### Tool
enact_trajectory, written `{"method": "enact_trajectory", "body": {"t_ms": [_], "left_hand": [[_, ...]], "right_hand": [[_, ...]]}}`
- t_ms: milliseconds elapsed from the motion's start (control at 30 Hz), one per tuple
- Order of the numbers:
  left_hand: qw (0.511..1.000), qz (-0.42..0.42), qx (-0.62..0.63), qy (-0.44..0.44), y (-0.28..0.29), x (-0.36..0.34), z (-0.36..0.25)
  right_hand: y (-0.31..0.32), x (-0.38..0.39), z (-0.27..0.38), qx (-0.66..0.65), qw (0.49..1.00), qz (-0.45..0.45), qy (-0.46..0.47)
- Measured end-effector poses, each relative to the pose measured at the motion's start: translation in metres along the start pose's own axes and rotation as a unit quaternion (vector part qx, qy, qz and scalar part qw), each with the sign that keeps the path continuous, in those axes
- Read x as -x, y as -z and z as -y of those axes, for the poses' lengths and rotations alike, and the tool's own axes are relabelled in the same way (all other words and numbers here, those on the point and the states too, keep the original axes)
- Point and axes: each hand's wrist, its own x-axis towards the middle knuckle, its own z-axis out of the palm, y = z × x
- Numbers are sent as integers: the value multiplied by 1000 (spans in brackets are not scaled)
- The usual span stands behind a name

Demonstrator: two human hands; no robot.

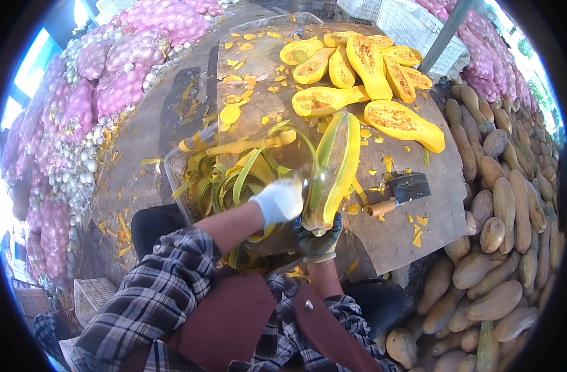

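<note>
A long, partly peeled squash (333,167) stands tilted over the board's near edge, with bright yellow strips bared along its tan-green skin. My right hand (319,240), in a dark grey glove, grips its lower end by the stem. At the squash's left side my left hand (278,201), in a white glove, is closed around a peeler (306,177), which motion blurs. A thin green strip of peel curls above this hand. Long green and yellow peels (234,180) heap up in a crate (177,180) to its left.
Halved yellow squashes (370,65) lie on the board (265,102) at the far right. A cleaver (407,186) with a wooden handle rests right of my hands. Whole squashes (500,204) are piled at the right. Pink mesh sacks (119,87) stand at the left, white crates (414,31) behind.
</note>
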Motion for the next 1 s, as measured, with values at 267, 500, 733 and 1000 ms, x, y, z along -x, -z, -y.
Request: {"method": "enact_trajectory", "body": {"t_ms": [267,500,733,1000], "left_hand": [[966,246,50,52,74,83,-46],[996,-41,-6,77,72,-121,31],[928,35,-334,-164,26,-85,18],[962,254,9,103,64,74,-47]], "right_hand": [[8,-1,5,30,1000,6,-8],[-11,5,-5,4,1000,-15,-12],[-9,2,-11,50,994,-84,46],[0,-6,-9,89,995,-49,19]]}}
